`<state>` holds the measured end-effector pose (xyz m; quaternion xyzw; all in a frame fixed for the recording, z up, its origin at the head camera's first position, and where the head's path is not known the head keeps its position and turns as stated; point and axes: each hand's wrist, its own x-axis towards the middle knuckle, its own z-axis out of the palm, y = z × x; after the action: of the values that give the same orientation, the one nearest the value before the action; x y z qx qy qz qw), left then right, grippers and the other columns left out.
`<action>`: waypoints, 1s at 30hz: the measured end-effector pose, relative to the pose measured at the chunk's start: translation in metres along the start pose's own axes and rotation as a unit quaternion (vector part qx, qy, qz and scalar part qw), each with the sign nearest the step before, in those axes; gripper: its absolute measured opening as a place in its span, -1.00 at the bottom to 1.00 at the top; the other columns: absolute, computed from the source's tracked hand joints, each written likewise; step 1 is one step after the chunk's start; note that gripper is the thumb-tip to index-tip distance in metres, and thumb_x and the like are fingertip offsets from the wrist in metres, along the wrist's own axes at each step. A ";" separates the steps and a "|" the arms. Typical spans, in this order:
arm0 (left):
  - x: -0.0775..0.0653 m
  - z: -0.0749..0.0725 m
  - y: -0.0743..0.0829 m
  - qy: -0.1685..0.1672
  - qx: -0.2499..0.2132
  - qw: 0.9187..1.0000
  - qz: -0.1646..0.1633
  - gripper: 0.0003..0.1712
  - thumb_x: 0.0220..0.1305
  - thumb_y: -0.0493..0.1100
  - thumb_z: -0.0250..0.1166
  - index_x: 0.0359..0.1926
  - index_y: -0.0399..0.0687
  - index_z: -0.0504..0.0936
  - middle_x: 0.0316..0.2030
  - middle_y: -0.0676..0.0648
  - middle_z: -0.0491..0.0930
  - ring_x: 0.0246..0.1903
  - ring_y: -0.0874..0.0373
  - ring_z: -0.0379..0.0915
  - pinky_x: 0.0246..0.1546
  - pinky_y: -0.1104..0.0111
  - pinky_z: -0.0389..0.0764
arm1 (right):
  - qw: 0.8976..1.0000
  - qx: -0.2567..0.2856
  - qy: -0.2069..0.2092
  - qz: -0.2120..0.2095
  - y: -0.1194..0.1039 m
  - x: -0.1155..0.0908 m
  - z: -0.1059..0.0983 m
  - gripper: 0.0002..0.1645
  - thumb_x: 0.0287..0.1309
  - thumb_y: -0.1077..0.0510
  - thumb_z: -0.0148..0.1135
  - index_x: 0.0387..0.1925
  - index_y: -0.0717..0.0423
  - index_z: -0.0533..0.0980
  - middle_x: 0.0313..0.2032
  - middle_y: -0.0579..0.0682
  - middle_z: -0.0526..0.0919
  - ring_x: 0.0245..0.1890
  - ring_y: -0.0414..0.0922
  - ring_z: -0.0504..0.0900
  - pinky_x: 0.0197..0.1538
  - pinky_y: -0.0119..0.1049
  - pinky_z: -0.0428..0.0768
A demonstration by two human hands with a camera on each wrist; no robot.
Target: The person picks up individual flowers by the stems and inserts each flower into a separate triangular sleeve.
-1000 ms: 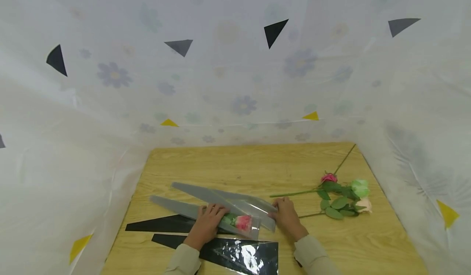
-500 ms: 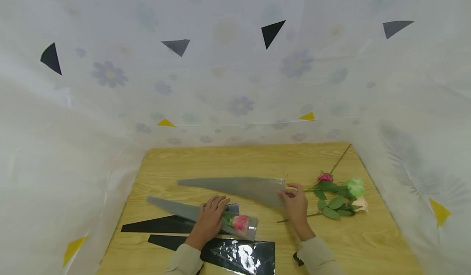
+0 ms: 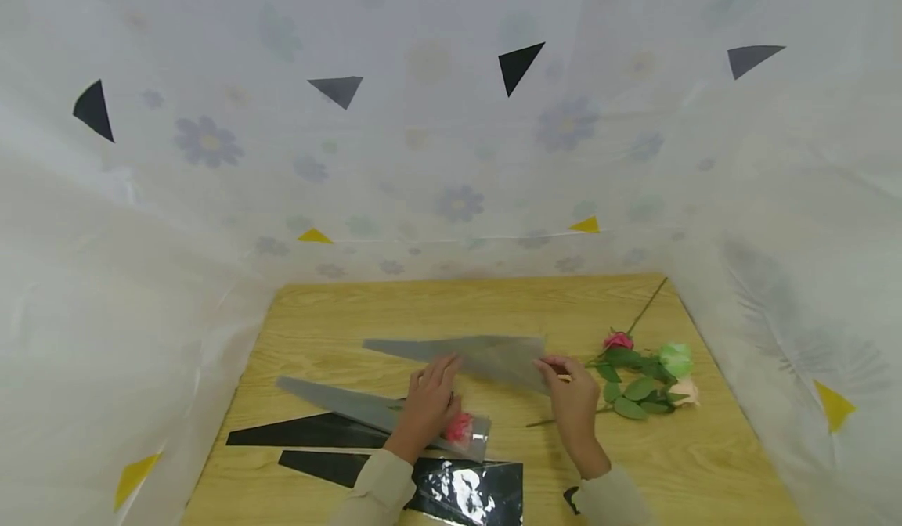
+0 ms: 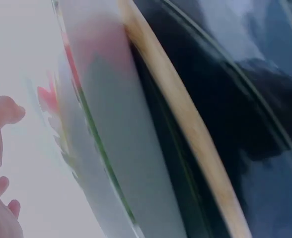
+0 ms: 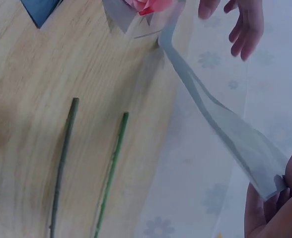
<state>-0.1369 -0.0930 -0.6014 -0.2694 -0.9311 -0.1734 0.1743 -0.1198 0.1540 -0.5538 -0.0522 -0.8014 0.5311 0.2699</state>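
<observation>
My right hand (image 3: 576, 410) pinches the wide end of a translucent grey flower sleeve (image 3: 486, 352), which is lifted at that end in the right wrist view. Thumb and fingers of this hand close over a corner of the film there. My left hand (image 3: 428, 402) is over the table beside the sleeve's near edge, fingers extended and holding nothing; in the left wrist view its thumb stands apart from the fingers. Below it lies a pink rose (image 3: 460, 429) in a second grey sleeve (image 3: 331, 401), partly hidden by the hand.
Two black sleeves lie nearer me, one plain black sleeve (image 3: 296, 432) and one glossy black sleeve (image 3: 502, 487). At the right lie a dark pink rose (image 3: 618, 340), a pale green rose (image 3: 675, 359) and a peach rose (image 3: 686, 390). A white patterned sheet (image 3: 458, 135) surrounds the table (image 3: 338, 307).
My right hand has drawn the grey sleeve away from the wrapped rose, toward the far side. My left hand has come off the wrapped rose and moved right toward that sleeve.
</observation>
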 end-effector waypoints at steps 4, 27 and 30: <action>0.006 0.008 0.005 -0.015 0.005 1.000 -0.004 0.17 -0.06 0.14 0.43 0.44 -0.04 -0.06 0.37 -0.10 0.05 0.33 -0.04 -0.02 0.02 0.01 0.26 | 0.998 0.001 -0.017 -0.067 -0.019 -0.004 -0.001 -0.89 -0.04 0.12 0.39 -0.39 0.03 0.69 -0.40 -0.14 0.64 -0.38 -0.25 0.59 -0.41 -0.54 0.52; 0.017 -0.009 0.004 0.082 0.051 0.995 0.027 0.07 -0.17 -0.24 0.36 0.41 -0.10 0.04 0.33 -0.09 0.12 0.31 -0.04 0.02 0.07 0.06 0.21 | 0.996 0.064 -0.049 -0.035 -0.069 -0.003 -0.033 -0.91 0.06 0.26 0.29 -0.36 0.17 0.54 -0.38 -0.01 0.63 -0.33 -0.23 0.60 -0.38 -0.50 0.53; 0.017 -0.014 0.003 0.093 0.052 0.994 0.035 0.04 -0.19 -0.23 0.36 0.38 -0.09 0.11 0.27 -0.08 0.22 0.26 -0.02 0.11 0.07 0.10 0.21 | 0.997 0.003 -0.042 -0.060 -0.062 0.001 -0.036 -0.91 0.08 0.22 0.29 -0.33 0.14 0.58 -0.37 -0.06 0.56 -0.35 -0.24 0.51 -0.36 -0.55 0.45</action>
<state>-0.1453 -0.0883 -0.5814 -0.2755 -0.9084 -0.1429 0.2802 -0.0903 0.1575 -0.4883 0.0188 -0.8118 0.5186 0.2676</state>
